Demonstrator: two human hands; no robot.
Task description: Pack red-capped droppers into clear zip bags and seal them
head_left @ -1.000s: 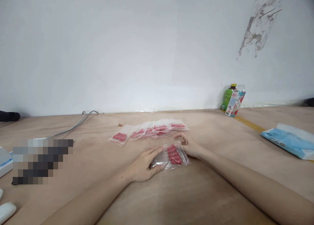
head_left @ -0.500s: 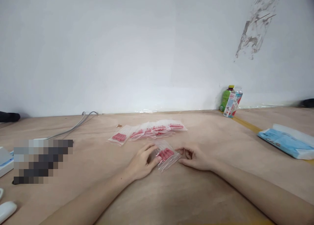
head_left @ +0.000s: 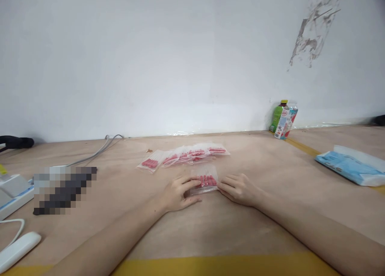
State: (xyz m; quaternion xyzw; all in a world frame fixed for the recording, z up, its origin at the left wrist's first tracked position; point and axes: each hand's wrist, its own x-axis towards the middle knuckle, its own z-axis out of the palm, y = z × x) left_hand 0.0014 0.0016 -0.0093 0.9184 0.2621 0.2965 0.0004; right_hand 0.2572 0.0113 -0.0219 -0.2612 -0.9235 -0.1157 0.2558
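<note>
Bag, well short of far edge of counter — left hand half-open on it, right hand curled at its side, grip unclear; best smoothed lightly.

Taped tabletop, power strip and scuffed wall suggest a plain workspace

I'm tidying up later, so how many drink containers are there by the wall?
2: the green bottle with a yellow cap, near the wall, and the printed container in front, partly covering it. Anything behind them could be hidden.
</note>
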